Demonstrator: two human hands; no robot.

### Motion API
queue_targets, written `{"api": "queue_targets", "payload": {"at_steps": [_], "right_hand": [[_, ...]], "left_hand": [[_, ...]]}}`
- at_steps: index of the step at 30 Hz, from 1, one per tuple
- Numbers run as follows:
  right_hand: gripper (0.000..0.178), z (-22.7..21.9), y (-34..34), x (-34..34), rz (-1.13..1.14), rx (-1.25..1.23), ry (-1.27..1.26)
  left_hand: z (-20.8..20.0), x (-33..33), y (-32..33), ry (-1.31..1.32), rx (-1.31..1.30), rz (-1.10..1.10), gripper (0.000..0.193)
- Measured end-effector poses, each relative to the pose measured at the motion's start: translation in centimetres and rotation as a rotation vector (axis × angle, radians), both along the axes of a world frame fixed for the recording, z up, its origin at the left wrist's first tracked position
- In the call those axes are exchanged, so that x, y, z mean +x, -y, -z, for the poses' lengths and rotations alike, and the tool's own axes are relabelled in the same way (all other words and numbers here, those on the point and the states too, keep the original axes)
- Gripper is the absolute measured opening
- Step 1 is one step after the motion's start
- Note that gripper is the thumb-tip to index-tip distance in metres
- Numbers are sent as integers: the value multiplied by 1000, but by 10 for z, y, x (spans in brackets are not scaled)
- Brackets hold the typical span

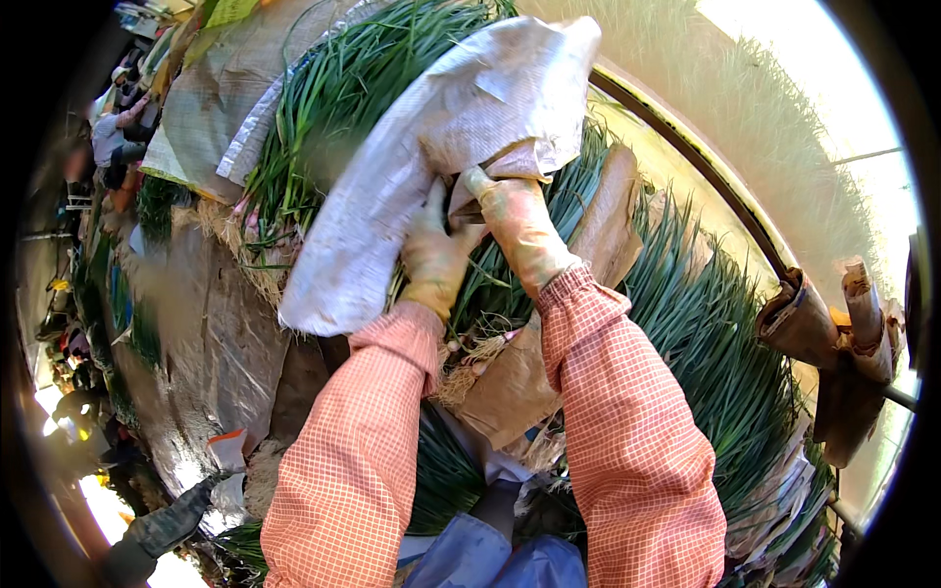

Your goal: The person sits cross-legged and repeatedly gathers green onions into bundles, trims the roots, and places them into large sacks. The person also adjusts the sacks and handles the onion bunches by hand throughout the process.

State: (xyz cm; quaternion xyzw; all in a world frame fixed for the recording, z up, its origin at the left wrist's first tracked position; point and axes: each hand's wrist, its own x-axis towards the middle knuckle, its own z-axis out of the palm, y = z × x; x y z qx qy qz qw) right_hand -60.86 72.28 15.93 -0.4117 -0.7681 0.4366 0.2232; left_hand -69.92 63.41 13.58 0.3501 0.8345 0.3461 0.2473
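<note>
Well, I see a big white woven-plastic sack (pixel 451 127), shiny & wrinkly, held up over long green onion plants (pixel 368 83). R yellowish gloved hand (pixel 521 223) pinches its fold; L yellowish gloved hand (pixel 434 260) touches it, can't tell how tight.

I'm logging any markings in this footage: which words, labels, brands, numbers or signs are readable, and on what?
None can be read.
White sack: no legible lettering.
Brown paper: no legible print.
White-and-orange piece, lower left: too small to tell.
Far-left clutter: too small and blurred.
</note>
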Motion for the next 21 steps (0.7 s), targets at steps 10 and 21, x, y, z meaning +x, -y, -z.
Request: {"api": "queue_targets", "payload": {"at_steps": [10, 21], "right_hand": [[106, 27, 119, 131, 537, -81, 169], [61, 12, 103, 167, 369, 224, 269]], "left_hand": [[55, -148, -14, -553, -82, 157, 27], [10, -258, -9, -429, 67, 192, 27]]}}
